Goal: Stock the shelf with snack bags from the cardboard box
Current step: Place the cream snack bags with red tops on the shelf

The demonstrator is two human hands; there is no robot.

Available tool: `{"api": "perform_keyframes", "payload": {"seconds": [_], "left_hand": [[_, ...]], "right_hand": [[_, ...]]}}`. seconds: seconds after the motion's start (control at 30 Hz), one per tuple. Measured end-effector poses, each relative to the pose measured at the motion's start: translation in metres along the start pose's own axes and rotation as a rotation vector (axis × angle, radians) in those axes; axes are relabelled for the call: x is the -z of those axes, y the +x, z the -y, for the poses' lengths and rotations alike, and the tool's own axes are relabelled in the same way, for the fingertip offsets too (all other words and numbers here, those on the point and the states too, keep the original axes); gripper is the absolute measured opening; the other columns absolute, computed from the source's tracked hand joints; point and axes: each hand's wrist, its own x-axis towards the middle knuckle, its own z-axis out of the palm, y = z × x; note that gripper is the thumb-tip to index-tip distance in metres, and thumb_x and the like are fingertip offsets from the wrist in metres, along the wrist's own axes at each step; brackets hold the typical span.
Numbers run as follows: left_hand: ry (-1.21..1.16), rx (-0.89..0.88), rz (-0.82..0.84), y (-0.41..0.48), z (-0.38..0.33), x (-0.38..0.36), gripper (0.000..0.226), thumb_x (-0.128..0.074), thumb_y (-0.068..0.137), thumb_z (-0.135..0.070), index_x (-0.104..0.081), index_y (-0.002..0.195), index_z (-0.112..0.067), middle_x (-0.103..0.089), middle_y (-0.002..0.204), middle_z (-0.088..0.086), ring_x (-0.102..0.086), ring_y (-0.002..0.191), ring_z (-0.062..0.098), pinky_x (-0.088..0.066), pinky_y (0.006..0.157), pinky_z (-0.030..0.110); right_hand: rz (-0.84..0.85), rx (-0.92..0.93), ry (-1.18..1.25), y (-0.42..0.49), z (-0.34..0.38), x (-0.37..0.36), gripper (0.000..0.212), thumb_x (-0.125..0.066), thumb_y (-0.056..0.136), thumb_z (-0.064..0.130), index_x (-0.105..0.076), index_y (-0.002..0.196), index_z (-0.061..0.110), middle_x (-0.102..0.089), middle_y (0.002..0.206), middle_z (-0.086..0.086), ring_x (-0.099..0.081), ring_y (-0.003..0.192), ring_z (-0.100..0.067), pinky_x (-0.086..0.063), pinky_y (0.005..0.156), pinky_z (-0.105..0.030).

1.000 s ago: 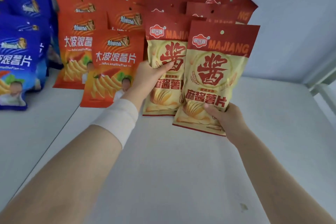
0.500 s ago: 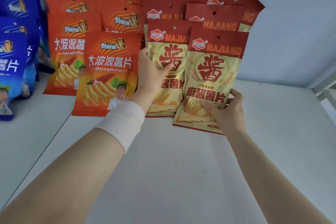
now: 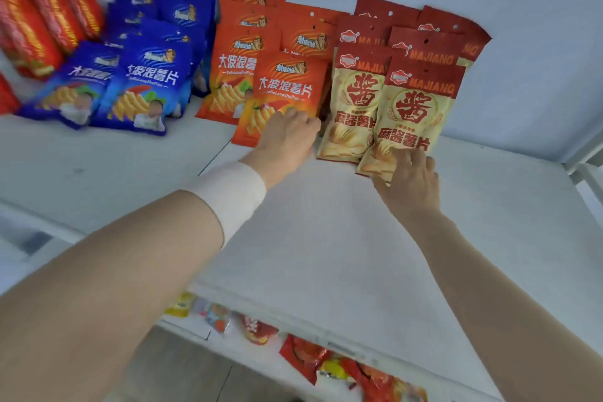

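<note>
Rows of snack bags lean against the back wall of a white shelf [image 3: 326,238]. The front cream-and-red Majiang bag [image 3: 421,108] stands upright at the right end, overlapping a second one [image 3: 352,101] to its left. My right hand [image 3: 411,179] touches the front bag's bottom edge with its fingers stretched out. My left hand [image 3: 287,137], with a white band on the wrist, hovers over the lower corner of the front orange bag [image 3: 287,85], its fingers loosely bent and holding nothing. The cardboard box is out of view.
Blue bags [image 3: 146,81] and red packs [image 3: 39,16] fill the shelf's left part. Bare shelf lies to the right of the Majiang bags, up to a frame post [image 3: 584,153]. Mixed snacks [image 3: 303,352] lie on the shelf below.
My left hand has let go of the second Majiang bag and dropped back toward the orange bag. My right hand has loosened to fingertips on the front bag, which now stands. The view has shifted left and down.
</note>
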Motion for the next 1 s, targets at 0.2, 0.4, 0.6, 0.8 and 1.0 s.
{"api": "perform_keyframes", "payload": {"seconds": [0.2, 0.4, 0.6, 0.8, 1.0], "left_hand": [[0.168, 0.147, 0.273, -0.163, 0.048, 0.041, 0.037, -0.05, 0.092, -0.018, -0.047, 0.128, -0.013, -0.051, 0.129, 0.009, -0.047, 0.12, 0.027, -0.039, 0.091, 0.036], [0.246, 0.386, 0.409, -0.332, 0.132, 0.073, 0.035, -0.045, 0.094, -0.017, -0.045, 0.128, -0.01, -0.049, 0.13, 0.011, -0.045, 0.121, 0.029, -0.039, 0.092, 0.037], [0.255, 0.683, 0.492, -0.524, 0.231, 0.083, 0.03, -0.051, 0.092, -0.012, -0.05, 0.122, -0.012, -0.055, 0.118, 0.006, -0.05, 0.112, 0.026, -0.036, 0.078, 0.031], [0.171, 0.989, 0.57, -0.755, 0.315, 0.067, 0.032, -0.048, 0.092, -0.025, -0.048, 0.122, -0.013, -0.054, 0.116, 0.005, -0.05, 0.108, 0.026, -0.039, 0.082, 0.033], [0.096, 1.244, 0.699, -0.927, 0.355, 0.047, 0.036, -0.05, 0.092, -0.017, -0.044, 0.127, -0.012, -0.054, 0.124, 0.008, -0.05, 0.116, 0.027, -0.043, 0.091, 0.036]], "right_hand": [[0.155, 0.379, -0.171, -0.102, 0.095, 0.001, 0.052, -0.048, 0.094, 0.035, -0.034, 0.141, 0.018, -0.034, 0.142, -0.007, -0.03, 0.132, -0.028, -0.03, 0.105, -0.038], [0.192, 0.716, -0.203, -0.197, 0.235, -0.011, 0.05, -0.048, 0.094, 0.033, -0.036, 0.139, 0.014, -0.037, 0.139, -0.009, -0.034, 0.128, -0.028, -0.031, 0.103, -0.038], [0.16, 1.047, -0.293, -0.314, 0.402, -0.05, 0.041, -0.046, 0.094, 0.028, -0.041, 0.131, 0.011, -0.044, 0.129, -0.011, -0.042, 0.12, -0.031, -0.036, 0.097, -0.042], [0.276, 1.297, -0.252, -0.476, 0.566, -0.113, 0.029, -0.07, 0.074, 0.02, -0.063, 0.101, 0.009, -0.062, 0.1, -0.012, -0.058, 0.094, -0.033, -0.046, 0.074, -0.039], [0.48, 1.441, -0.351, -0.598, 0.657, -0.17, 0.037, -0.073, 0.073, 0.027, -0.06, 0.101, 0.007, -0.061, 0.099, -0.013, -0.059, 0.092, -0.032, -0.047, 0.074, -0.039]]}}
